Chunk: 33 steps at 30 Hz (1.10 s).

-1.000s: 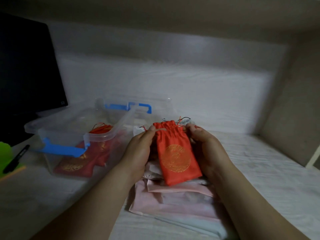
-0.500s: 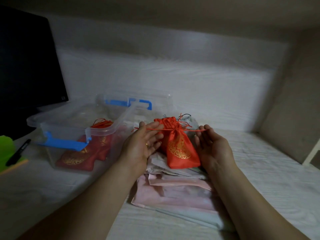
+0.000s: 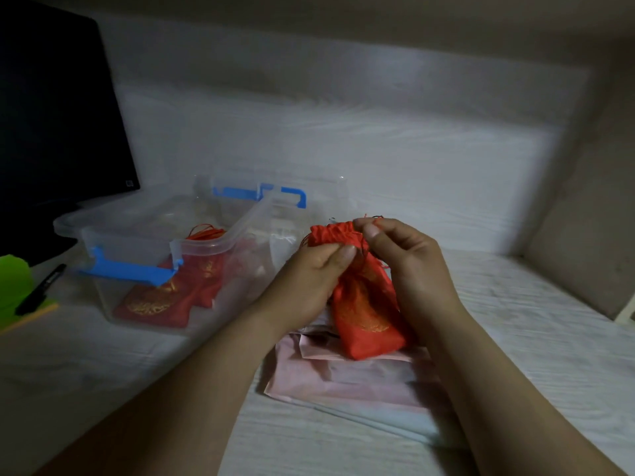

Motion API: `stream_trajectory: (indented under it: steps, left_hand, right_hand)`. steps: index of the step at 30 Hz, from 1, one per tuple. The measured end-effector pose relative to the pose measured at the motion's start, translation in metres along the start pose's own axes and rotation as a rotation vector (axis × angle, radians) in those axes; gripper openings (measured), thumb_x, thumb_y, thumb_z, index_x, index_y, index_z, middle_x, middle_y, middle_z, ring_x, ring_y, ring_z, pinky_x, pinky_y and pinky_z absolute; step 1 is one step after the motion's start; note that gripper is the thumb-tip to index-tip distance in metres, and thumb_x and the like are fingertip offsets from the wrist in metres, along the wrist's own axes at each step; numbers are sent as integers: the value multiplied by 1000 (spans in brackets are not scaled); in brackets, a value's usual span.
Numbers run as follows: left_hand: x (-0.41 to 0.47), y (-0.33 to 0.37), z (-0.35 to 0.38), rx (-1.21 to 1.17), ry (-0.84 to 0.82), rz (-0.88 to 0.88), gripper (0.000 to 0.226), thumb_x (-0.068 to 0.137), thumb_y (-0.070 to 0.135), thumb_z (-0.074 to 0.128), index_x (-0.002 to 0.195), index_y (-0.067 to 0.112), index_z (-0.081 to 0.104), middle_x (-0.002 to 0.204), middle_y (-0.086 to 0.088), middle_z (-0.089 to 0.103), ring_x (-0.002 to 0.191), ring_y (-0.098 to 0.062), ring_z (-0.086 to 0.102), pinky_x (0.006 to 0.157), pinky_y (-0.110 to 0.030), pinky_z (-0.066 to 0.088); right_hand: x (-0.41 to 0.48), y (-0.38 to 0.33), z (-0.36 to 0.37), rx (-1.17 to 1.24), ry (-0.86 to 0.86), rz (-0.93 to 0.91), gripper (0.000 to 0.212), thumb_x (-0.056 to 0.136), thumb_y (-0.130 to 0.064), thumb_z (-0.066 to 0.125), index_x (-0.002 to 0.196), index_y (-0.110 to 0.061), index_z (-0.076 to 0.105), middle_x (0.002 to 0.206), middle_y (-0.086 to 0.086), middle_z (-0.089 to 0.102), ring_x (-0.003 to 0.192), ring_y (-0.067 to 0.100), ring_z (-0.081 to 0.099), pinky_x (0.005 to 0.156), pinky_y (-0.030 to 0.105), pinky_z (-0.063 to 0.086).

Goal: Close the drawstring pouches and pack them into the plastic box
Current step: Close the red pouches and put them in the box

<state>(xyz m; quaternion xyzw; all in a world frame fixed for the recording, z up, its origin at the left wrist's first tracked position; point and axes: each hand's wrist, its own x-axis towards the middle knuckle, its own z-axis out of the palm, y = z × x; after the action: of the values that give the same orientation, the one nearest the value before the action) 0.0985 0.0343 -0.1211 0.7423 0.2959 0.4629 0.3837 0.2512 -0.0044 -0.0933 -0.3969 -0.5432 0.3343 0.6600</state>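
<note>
No legible text or labels anywhere.

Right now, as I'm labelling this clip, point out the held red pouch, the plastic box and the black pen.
red pouch (image 3: 367,314): head view, gold-printed front of its body.
plastic box (image 3: 127,269): head view, blue latch on its near side.
black pen (image 3: 41,287): head view, middle of its barrel.

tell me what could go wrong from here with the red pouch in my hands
The right hand pinches the drawstring close to its loose ends, so it could slip out and leave the red pouch partly open. The left hand grips just the neck, so the body might snag the pink fabric pile below. The packed pouches in the plastic box have cords sticking up that could tangle.
</note>
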Motion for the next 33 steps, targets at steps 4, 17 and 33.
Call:
stream_trajectory:
  steps: [4, 17, 33]
  left_hand:
    - [-2, 7, 5, -3, -80, 23, 27, 112, 14, 42, 96, 22, 62, 51, 11, 44, 49, 6, 45, 53, -8, 33]
    - [1, 0, 12, -147, 16, -82, 32, 111, 18, 45, 86, 15, 65, 51, 13, 38, 49, -6, 31, 51, -26, 26]
    - [0, 0, 13, -299, 61, -219, 28, 111, 24, 42, 95, 12, 60, 53, 4, 29, 46, -6, 27, 46, -23, 23]
  right_hand:
    - [5, 5, 1, -48, -102, -10, 16, 99, -9, 64, 106, -8, 78, 102, 3, 78, 94, 9, 71, 85, 24, 54]
    - [8, 16, -2, -18, -147, 57, 17, 100, -9, 63, 107, -5, 78, 107, 13, 78, 103, 20, 71, 97, 35, 55]
    - [18, 21, -7, 164, 109, 295, 23, 102, -16, 59, 97, 3, 71, 83, 18, 68, 85, 34, 67, 84, 45, 57]
